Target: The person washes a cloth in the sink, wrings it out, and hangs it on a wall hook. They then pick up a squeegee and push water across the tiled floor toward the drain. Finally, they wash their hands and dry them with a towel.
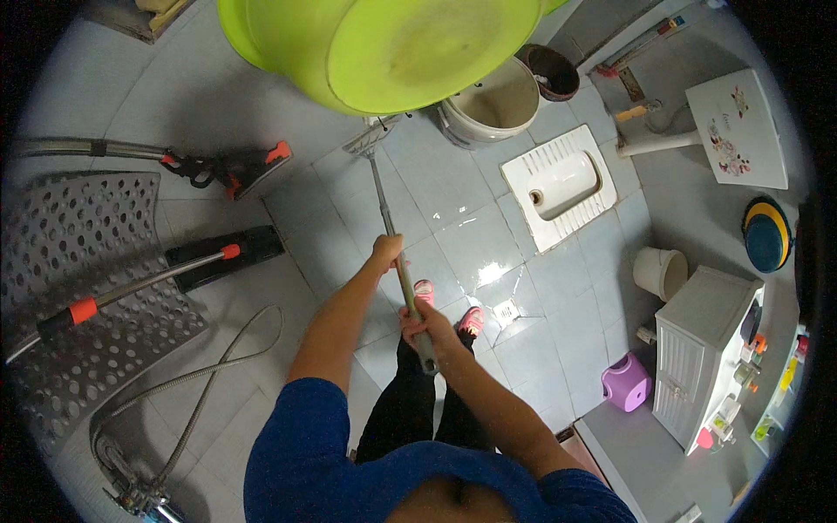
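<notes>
Both of my hands are closed round the grey pole of a long-handled mop (pixel 384 205). My left hand (pixel 386 251) grips it higher up, toward the mop head. Lower down, my right hand (pixel 425 327) wraps round the pole near its end, above my feet. The mop head (pixel 369 139) looks fan-shaped and pale and rests near the wall, by the lower rim of a hanging green basin (pixel 401 52). The basin may hide part of the head. Wet, shining patches show on the tiled floor (pixel 471 235) to the right of the pole.
A white squat toilet (pixel 562 187) is set in the floor at right, with a white bucket (pixel 493 109) and dark bin (pixel 549 71) behind it. A purple stool (pixel 626 382) and white cabinet (pixel 706 349) stand at lower right. A shower hose (pixel 192 375) hangs at left.
</notes>
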Demonstrator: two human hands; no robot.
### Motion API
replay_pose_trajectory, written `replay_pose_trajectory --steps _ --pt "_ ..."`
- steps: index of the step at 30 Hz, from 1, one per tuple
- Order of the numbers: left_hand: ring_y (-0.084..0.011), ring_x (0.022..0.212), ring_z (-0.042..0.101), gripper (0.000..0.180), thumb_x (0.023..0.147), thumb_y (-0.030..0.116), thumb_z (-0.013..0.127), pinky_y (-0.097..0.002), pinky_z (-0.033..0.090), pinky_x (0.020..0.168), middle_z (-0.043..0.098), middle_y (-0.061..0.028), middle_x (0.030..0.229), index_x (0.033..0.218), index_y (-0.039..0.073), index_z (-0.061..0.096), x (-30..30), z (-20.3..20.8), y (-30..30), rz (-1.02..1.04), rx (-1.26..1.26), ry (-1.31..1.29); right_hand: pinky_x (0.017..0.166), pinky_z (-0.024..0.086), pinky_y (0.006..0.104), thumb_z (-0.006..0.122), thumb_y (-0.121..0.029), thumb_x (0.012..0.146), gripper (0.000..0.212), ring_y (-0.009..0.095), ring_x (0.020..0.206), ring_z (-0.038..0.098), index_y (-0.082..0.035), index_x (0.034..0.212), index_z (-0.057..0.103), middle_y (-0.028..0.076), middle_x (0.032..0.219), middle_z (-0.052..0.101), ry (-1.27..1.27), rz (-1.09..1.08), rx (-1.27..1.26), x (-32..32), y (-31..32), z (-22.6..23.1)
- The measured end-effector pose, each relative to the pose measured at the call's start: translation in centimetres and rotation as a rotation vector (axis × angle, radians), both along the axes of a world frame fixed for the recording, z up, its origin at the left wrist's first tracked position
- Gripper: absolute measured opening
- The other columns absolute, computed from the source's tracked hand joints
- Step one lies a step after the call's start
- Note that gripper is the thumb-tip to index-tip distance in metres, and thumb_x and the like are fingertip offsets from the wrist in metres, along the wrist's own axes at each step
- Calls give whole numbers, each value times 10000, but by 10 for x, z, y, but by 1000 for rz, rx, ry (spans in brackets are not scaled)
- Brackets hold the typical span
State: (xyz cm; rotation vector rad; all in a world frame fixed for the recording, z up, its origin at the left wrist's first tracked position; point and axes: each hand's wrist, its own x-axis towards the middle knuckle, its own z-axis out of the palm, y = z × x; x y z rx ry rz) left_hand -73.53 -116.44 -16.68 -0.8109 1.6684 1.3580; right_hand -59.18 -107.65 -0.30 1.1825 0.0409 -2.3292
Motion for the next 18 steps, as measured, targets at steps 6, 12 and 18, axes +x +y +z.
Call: replay_pose_trajectory --steps 6,12,18 --pt "-280 512 549 315 681 261 604 -400 483 494 544 -153 671 778 -4 464 138 -50 7 -670 98 413 394 357 227 444 -259 859 385 103 433 399 -181 1219 332 40 679 471 -96 133 233 73 26 56" --pt "-232 485 540 305 801 211 470 -361 502 440 475 -123 618 902 -57 365 150 91 34 217 357 -77 392 365 194 403 -196 864 476 108 465 446 -177 1298 207 69 682 509 63 411 361 97 62 114" --pt "-224 478 511 267 819 234 450 -393 515 485 441 -104 591 787 -21 377 99 47 -33 299 195 -40 407 417 218 507 -73 780 567 114 469 479 -147 1277 244 71 707 547 277 643 341 12 21 10"
